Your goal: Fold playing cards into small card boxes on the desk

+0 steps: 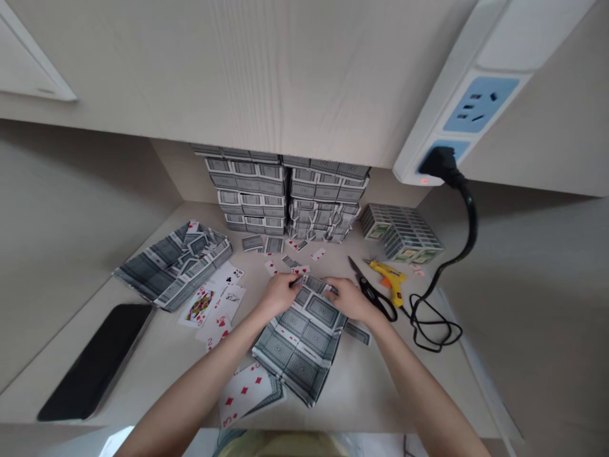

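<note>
White and red, a three of diamonds (243,395) lies close to the near edge of the surface (371,387). Past it, a box of joined cards (297,336) sits near the middle, the left hand (280,293) clamped on its far left corner, the right hand (349,297) on its far right corner. Toward the left edge, an open-topped box (176,295) holds card pieces (202,244). Scissors (367,287) and a yellow glue gun (392,279) lie toward the right edge. Stacked card boxes (254,181) stand along the far edge, insides hidden.
</note>
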Action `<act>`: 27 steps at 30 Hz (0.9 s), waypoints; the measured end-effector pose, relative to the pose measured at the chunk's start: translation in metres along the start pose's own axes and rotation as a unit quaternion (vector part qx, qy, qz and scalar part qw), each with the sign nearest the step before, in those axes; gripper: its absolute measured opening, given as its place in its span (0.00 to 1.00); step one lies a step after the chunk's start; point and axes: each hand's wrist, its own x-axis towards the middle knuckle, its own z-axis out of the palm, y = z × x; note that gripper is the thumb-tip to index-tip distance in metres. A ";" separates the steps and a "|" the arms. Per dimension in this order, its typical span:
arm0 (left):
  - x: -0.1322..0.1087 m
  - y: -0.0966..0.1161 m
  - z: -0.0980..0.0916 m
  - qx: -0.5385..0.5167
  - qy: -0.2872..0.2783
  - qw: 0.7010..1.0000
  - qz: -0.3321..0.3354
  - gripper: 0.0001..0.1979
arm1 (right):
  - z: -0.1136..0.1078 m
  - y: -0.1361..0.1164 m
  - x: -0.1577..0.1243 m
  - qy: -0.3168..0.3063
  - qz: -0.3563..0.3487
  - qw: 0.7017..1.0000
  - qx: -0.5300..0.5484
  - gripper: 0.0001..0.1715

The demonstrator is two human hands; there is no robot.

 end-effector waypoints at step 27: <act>-0.016 -0.015 0.011 -0.266 0.068 0.960 -0.049 0.23 | 0.068 -0.004 -0.013 0.247 0.084 0.902 0.345 0.31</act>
